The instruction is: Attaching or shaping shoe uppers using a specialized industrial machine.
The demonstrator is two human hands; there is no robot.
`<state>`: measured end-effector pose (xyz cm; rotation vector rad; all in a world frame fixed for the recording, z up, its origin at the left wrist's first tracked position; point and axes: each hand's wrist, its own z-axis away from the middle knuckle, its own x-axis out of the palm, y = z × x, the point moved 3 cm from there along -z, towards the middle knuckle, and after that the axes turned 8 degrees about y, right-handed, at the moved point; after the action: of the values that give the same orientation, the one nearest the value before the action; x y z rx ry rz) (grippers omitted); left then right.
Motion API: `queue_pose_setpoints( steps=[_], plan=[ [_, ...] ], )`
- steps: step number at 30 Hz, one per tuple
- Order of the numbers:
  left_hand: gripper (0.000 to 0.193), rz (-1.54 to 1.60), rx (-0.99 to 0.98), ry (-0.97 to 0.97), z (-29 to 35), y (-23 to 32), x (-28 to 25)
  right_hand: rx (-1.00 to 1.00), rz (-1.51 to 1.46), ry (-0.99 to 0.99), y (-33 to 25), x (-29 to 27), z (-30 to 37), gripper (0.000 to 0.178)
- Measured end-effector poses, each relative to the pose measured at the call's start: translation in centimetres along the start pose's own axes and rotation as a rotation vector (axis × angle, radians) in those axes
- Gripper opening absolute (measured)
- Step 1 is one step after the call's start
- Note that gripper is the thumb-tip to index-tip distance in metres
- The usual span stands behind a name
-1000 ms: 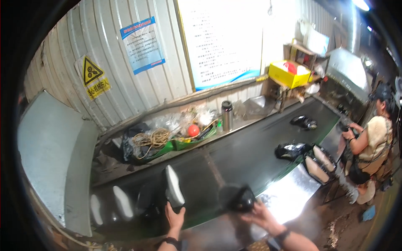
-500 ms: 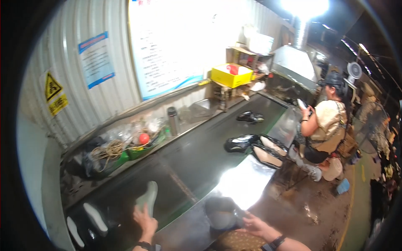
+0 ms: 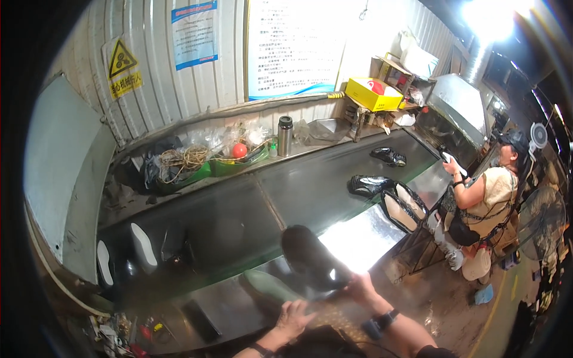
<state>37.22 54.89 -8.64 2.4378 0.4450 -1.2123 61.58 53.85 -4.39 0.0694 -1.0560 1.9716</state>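
My left hand (image 3: pixel 292 319) is closed at one end of a pale green shoe sole (image 3: pixel 268 287), low over the near metal ledge. My right hand (image 3: pixel 361 289) grips a dark shoe (image 3: pixel 307 253) at one end, its other end tilted up toward the belt. The shoe is blurred, so its details are hard to make out. The two pieces are side by side, the sole to the left of the shoe. On the dark conveyor belt (image 3: pixel 233 209), further left, lie a white sole (image 3: pixel 144 244) and another white sole (image 3: pixel 104 262).
Black shoes (image 3: pixel 369 185) and a pair with pale insides (image 3: pixel 406 206) lie right. A co-worker (image 3: pixel 492 191) sits beyond, holding a whitish piece. Along the wall stand a thermos (image 3: pixel 285 137), a green tray (image 3: pixel 239 164) and a yellow box (image 3: pixel 373 94). A flat black object (image 3: pixel 202 319) lies near left.
My left hand has drawn the green sole off the belt, toward me and right. My right hand has raised the dark shoe. The view has shifted, so the scene sits differently.
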Motion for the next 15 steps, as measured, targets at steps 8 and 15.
queue_pose_setpoints(
  steps=[8,15],
  plan=[
    [0.059,2.138,-1.653,0.131,-1.0,-11.0,-4.1,-1.261,1.198,-0.736,2.8,2.4,7.3,0.052],
    [0.038,1.072,-1.603,0.276,4.3,-19.2,3.1,-1.512,1.235,-0.763,9.3,0.4,5.5,0.055]
  ],
)
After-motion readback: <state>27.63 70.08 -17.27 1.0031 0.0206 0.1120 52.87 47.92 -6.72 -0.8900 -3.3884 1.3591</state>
